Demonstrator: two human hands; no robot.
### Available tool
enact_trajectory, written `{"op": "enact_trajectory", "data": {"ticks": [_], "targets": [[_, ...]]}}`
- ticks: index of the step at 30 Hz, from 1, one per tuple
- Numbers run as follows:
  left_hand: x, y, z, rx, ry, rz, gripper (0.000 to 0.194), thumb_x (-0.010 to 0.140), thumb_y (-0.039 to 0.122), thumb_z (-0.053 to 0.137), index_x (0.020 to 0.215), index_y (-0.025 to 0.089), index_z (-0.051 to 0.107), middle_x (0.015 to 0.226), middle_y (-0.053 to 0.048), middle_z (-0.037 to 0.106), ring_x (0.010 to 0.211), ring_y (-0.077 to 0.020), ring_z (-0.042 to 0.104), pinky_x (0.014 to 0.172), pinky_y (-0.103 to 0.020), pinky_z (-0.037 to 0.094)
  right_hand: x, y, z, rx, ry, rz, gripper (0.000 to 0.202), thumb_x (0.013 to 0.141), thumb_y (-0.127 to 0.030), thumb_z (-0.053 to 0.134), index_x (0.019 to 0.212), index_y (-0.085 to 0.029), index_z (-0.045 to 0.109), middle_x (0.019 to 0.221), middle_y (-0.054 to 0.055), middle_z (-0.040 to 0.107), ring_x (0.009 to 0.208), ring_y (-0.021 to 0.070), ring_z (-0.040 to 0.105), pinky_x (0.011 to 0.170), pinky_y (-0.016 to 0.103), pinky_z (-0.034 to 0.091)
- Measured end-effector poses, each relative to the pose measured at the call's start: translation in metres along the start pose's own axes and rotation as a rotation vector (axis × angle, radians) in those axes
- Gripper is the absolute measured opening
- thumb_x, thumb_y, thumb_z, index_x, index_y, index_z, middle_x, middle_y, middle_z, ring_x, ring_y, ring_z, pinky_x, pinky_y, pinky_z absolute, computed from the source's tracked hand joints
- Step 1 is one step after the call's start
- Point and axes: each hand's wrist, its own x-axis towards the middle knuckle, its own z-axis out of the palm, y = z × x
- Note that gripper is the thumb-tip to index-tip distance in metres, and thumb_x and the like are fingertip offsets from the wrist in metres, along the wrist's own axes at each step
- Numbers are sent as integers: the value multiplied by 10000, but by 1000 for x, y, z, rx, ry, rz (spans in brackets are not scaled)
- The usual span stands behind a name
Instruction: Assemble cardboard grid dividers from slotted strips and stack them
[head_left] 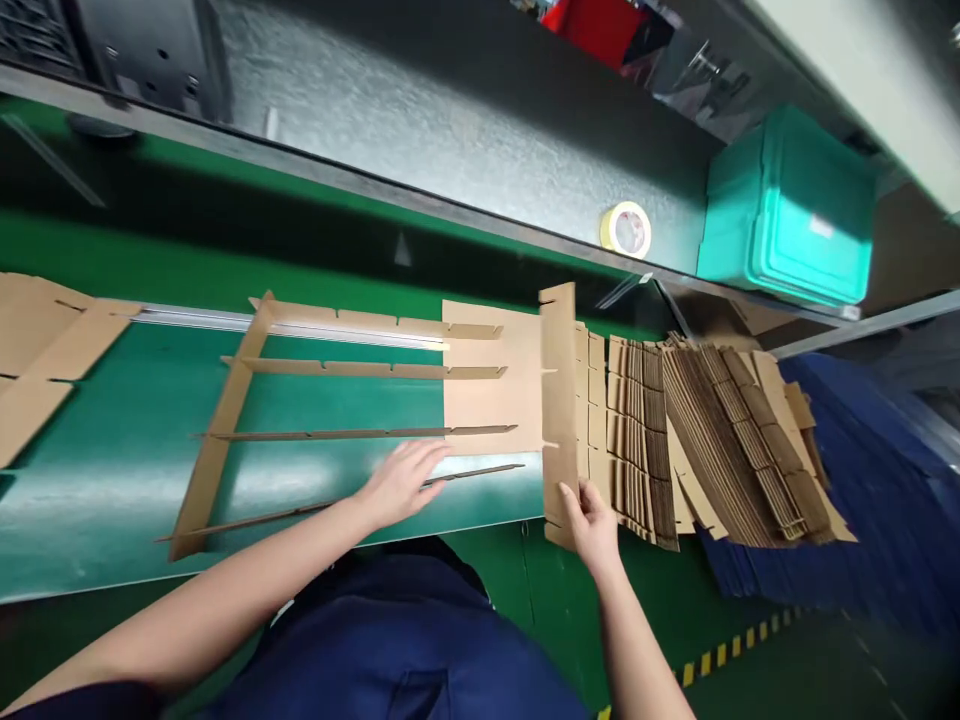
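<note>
Strip (559, 400) was pinched in R hand (592, 520), nr slat ends of frame (214, 460), by sheet's (491, 400) R edge.
Card looked light, fairly stiff, not slippery, prob. weakest at slots; best held by plain R edge, where R thumb + fingers had it, nr end. L hand (405, 483) had thumb + fingers about nearest slat (487, 471); couldn't tell if it gripped. Frame lay on bench (330, 405), stacks (637, 440) to R.

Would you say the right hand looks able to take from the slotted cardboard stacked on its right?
Probably not yet: the right hand grips a slotted cardboard strip. With that released, nothing visible seems to block its way to the stacked cardboard.
</note>
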Motion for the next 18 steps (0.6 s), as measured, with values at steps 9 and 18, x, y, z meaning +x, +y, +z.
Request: {"op": "enact_trajectory", "data": {"ticks": [9,18], "targets": [[48,47,114,37,-523,-26,572,819,62,421,1368,212,481,1153,-89,663,1049,-245,622,847,-347,497,56,21,62,-63,-23,-84,379,896,-536,411,912,-195,574,658,8,576,584,141,487,578,254,404],[42,46,117,45,-501,-52,586,814,44,406,1362,239,483,1134,-110,661,1018,-239,628,812,-352,499,51,41,70,-283,30,-158,390,933,-495,334,851,-188,559,594,15,547,507,144,447,529,259,330]]}}
